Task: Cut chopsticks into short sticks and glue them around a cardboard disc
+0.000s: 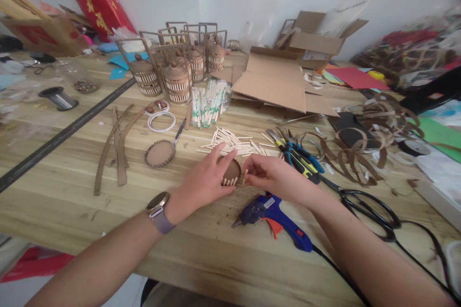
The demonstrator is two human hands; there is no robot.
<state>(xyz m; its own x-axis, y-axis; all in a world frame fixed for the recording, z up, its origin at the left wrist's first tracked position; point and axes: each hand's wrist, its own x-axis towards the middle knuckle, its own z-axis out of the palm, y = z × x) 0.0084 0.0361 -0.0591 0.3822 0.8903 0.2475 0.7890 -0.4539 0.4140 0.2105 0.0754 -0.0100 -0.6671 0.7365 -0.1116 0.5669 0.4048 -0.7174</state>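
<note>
A small round cardboard base (233, 171) lies on the table, with short wooden sticks standing along the near part of its scalloped rim. My left hand (207, 172), with a watch on the wrist, curves round its left side, thumb and fingers at the edge. In my right hand (264, 172), just right of the base, a short wooden stick (245, 176) is pinched between thumb and fingers. Loose wooden sticks (232, 141) are heaped beyond both hands. A blue glue gun (284, 220) lies below my right hand, its nozzle pointing left. Another round cardboard base (160, 153) sits to the left.
Several small tiered baskets (178, 81) with handles stand at the back. Bagged sticks (211, 100) lie before them. Pliers and cutters (297, 153) and black scissors (370, 211) are on the right, near curled brown strips (360, 148). A flattened carton (273, 79) lies behind.
</note>
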